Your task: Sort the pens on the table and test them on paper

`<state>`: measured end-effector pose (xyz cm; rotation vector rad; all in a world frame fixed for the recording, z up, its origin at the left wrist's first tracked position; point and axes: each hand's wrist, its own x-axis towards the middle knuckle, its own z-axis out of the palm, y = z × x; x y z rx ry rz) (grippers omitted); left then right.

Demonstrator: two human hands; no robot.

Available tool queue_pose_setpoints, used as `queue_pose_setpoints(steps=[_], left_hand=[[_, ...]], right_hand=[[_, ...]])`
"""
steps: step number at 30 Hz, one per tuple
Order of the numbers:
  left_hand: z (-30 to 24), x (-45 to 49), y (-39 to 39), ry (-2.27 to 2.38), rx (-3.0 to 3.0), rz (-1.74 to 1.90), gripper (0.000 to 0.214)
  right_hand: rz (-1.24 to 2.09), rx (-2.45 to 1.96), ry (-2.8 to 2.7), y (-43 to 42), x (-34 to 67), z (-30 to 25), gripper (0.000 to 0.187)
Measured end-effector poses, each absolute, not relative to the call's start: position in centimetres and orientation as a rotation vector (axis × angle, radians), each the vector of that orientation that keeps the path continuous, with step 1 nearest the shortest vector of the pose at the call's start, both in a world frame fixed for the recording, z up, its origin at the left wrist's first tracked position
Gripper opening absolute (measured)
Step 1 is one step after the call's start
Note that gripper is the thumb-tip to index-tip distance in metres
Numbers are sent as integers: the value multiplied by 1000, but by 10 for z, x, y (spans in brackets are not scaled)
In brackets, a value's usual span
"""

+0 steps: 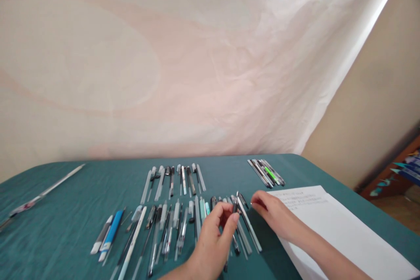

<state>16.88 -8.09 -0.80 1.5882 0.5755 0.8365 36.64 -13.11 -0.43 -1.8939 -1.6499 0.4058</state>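
My left hand [213,238] is closed, thumb and index finger pinching a short, dark and clear pen part [235,204] held upright above the front row of pens. Whether it is a cap or a barrel end I cannot tell. Just right of it, my right hand [271,212] hovers by the paper's near corner, fingertips pressed together; a tiny glint shows at the tips, too small to name. Beneath and beside my left hand lie pens and pen parts, among them a pale pen [250,223] and a clear pen [181,234].
Farther back on the green tabletop [98,188] sits a row of taken-apart pens [183,179]. A bundle of pens [266,173] lies back right, above written-on paper [344,232]. Blue and grey pieces [111,234] lie front left; a long rod [46,192] is farther left.
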Motion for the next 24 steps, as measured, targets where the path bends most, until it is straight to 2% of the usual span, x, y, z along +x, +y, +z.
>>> queue_pose_setpoints(steps=[4, 7, 13, 24], left_hand=[[-6, 168, -83, 566, 1664, 812, 17], [-7, 167, -84, 578, 1690, 812, 16], [-7, 166, -85, 571, 1734, 807, 17], [-7, 167, -86, 571, 1719, 813, 15]], right_hand=[[653, -1680, -1488, -135, 361, 20, 27], [773, -1547, -1335, -140, 347, 36, 28], [1010, -1303, -965, -140, 327, 35, 31], [1204, -1070, -634, -138, 321, 24, 20]])
